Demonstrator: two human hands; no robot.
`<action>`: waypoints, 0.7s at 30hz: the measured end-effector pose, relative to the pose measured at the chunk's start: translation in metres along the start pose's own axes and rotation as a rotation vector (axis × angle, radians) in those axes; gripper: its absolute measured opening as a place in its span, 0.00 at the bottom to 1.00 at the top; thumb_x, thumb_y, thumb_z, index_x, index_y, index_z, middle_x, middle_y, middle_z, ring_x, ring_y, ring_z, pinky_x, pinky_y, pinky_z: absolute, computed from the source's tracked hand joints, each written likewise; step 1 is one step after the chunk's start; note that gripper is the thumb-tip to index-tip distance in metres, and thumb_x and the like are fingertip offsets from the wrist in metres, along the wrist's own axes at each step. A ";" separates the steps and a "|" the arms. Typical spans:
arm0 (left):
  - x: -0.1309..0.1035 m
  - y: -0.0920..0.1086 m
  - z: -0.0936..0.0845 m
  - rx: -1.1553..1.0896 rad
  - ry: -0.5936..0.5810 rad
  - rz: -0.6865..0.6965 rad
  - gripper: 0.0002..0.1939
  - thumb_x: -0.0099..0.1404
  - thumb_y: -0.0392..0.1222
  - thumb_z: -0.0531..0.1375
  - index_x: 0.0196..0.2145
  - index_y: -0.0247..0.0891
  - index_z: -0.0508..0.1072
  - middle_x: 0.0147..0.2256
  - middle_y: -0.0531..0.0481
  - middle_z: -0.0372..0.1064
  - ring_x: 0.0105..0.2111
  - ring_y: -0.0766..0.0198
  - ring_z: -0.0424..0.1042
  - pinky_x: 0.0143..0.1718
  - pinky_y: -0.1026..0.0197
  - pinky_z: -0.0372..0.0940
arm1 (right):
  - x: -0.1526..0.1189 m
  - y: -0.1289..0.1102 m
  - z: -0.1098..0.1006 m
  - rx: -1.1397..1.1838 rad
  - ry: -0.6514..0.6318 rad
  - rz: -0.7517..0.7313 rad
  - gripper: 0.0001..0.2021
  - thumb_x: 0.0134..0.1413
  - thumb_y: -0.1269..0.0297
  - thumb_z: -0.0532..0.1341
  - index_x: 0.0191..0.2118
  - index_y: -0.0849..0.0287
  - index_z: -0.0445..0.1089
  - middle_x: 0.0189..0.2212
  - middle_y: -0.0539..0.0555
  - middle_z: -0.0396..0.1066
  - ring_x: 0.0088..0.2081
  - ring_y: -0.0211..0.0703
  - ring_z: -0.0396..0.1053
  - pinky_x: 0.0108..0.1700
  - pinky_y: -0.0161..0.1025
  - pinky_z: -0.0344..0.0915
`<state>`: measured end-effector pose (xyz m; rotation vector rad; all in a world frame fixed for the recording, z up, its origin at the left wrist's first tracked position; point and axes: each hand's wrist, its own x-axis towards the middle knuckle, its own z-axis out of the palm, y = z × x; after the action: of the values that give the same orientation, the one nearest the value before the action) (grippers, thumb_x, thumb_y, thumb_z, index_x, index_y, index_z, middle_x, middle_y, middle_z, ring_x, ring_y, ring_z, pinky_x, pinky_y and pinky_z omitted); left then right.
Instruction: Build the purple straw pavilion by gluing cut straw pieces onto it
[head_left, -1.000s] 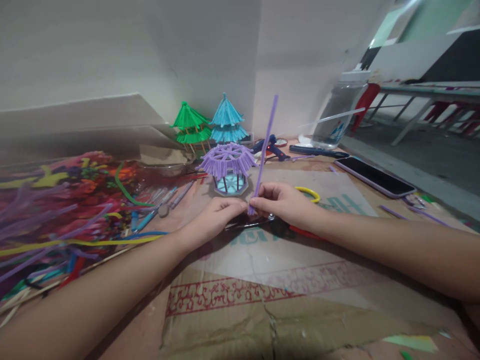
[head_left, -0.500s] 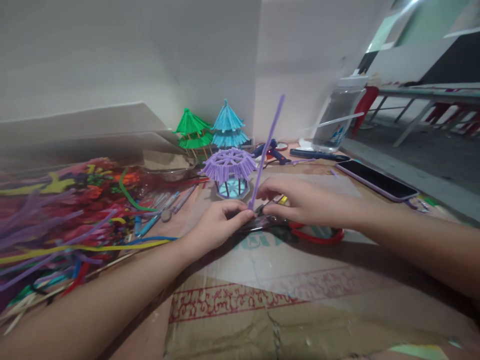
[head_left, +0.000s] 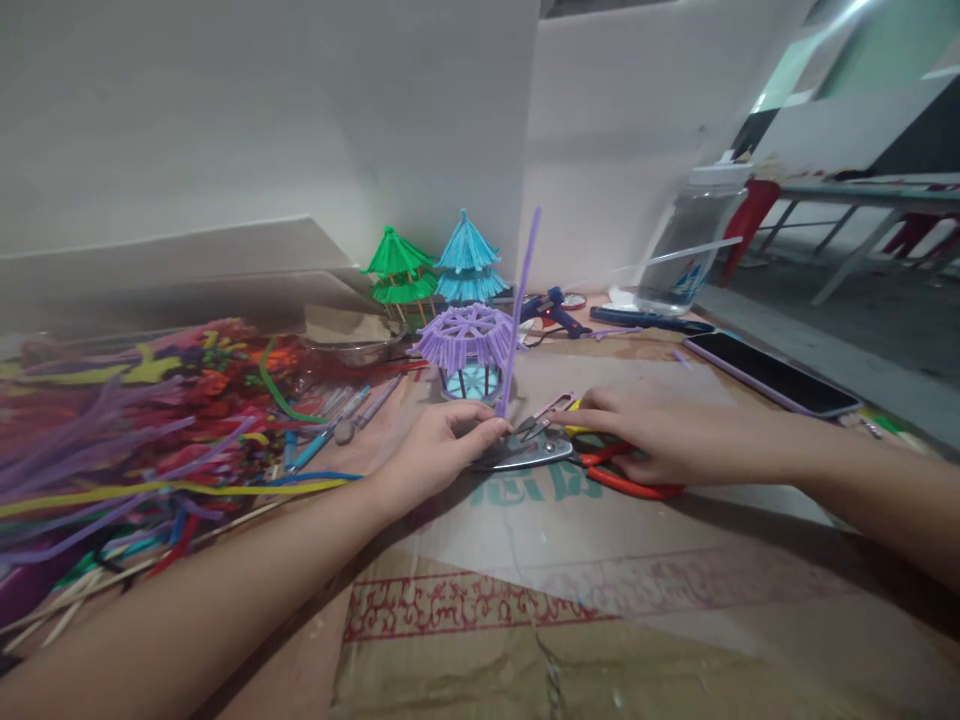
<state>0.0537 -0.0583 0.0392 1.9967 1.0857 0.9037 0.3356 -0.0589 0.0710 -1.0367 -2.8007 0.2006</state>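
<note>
My left hand (head_left: 459, 442) pinches the lower end of a purple pipe cleaner (head_left: 519, 310), which stands nearly upright. Directly behind it is a small pavilion model (head_left: 465, 345) with a purple pipe-cleaner roof. My right hand (head_left: 630, 435) is on a pair of red-handled scissors (head_left: 637, 488), its fingers curled about the handles and the index finger stretched forward. The metal blades (head_left: 525, 456) lie flat, pointing toward my left hand. Close above the blades are a small cutting tool (head_left: 544, 415) and a yellow handle part (head_left: 576, 408), partly hidden by my fingers.
Bunches of coloured pipe cleaners (head_left: 150, 420) fill the left side. Green (head_left: 401, 265) and blue (head_left: 466, 255) roofed models stand behind, near a glue gun (head_left: 553, 312). A phone (head_left: 772, 373) and a water bottle (head_left: 690, 240) are at right. Printed cardboard (head_left: 465, 606) covers the front.
My right hand has moved away from the pipe cleaner, down and right onto the red-handled scissors. My left hand still pinches the pipe cleaner. The view has shifted slightly.
</note>
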 end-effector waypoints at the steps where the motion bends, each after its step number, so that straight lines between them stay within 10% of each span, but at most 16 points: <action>1: 0.000 0.000 -0.001 0.004 0.010 0.001 0.15 0.66 0.49 0.58 0.32 0.36 0.78 0.33 0.48 0.77 0.35 0.61 0.73 0.39 0.61 0.65 | 0.001 -0.002 0.001 -0.012 -0.016 0.004 0.31 0.54 0.71 0.59 0.64 0.44 0.63 0.48 0.55 0.72 0.32 0.41 0.70 0.30 0.35 0.60; 8: 0.002 -0.007 -0.004 -0.006 0.038 -0.006 0.16 0.66 0.50 0.58 0.33 0.36 0.79 0.33 0.48 0.77 0.36 0.60 0.73 0.40 0.61 0.64 | 0.003 -0.010 -0.005 0.004 -0.120 -0.023 0.29 0.53 0.77 0.55 0.59 0.46 0.68 0.54 0.56 0.68 0.42 0.45 0.72 0.39 0.38 0.65; 21: 0.000 0.004 -0.004 -0.032 0.100 0.001 0.12 0.66 0.45 0.59 0.30 0.36 0.77 0.33 0.48 0.76 0.36 0.62 0.73 0.42 0.61 0.65 | -0.020 0.013 -0.050 0.194 -0.034 0.124 0.19 0.58 0.55 0.62 0.55 0.50 0.72 0.51 0.57 0.73 0.53 0.52 0.69 0.52 0.45 0.66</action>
<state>0.0521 -0.0595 0.0441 1.9440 1.1187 1.0247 0.3687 -0.0585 0.1160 -1.1692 -2.6814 0.4972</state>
